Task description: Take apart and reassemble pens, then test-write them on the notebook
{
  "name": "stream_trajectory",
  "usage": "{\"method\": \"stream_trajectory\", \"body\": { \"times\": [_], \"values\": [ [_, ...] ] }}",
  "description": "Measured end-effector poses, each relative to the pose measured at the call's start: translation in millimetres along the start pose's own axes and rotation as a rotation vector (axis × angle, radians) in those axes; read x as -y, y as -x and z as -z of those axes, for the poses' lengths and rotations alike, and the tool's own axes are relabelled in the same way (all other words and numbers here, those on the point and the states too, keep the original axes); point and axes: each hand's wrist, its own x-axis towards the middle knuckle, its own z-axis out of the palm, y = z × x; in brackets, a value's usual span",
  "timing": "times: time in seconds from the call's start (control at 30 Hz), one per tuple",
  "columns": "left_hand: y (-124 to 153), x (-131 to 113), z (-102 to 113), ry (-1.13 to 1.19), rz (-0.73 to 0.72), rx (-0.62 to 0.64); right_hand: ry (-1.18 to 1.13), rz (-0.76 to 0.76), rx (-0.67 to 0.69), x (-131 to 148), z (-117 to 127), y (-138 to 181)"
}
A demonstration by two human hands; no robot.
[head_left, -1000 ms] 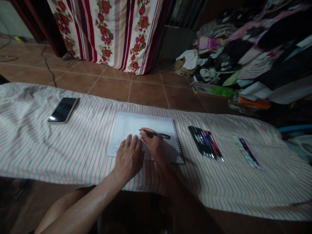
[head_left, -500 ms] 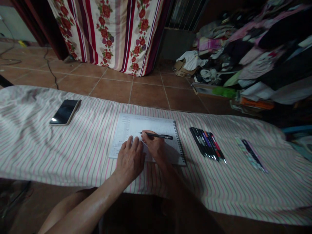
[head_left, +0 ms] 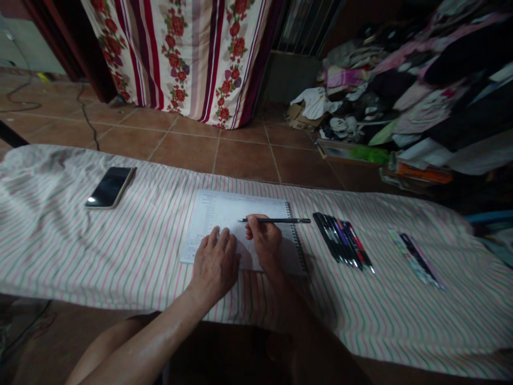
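Note:
A spiral notebook (head_left: 224, 211) lies open on a striped cloth (head_left: 120, 251) that covers a low table. My left hand (head_left: 214, 262) rests flat on the notebook's lower edge, fingers together and stretched out. My right hand (head_left: 264, 240) is closed on a dark pen (head_left: 280, 220), which lies almost level above the page with its tip pointing left. Right of the notebook lies a row of several pens (head_left: 343, 241).
A phone (head_left: 110, 187) lies face up at the cloth's left. A flat strip with a dark pen (head_left: 417, 256) lies at the right. Beyond the table are a tiled floor (head_left: 240, 155), a flowered curtain (head_left: 188, 53) and a pile of clothes (head_left: 401, 96).
My right hand has slid to the right across the page, and the pen has turned from a slant to nearly level. My left hand has stayed where it was.

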Motion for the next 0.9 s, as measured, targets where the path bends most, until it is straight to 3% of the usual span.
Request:
{"method": "stream_trajectory", "body": {
  "times": [0.5,0.9],
  "values": [
    [-5.2,-1.8,0.5,0.012,0.014,-0.06,0.348,0.049,0.051,12.9,27.3,2.4],
    [-17.4,-9.9,2.1,0.116,0.019,-0.181,0.317,0.045,-0.016,8.0,48.7,0.0]
  ]
}}
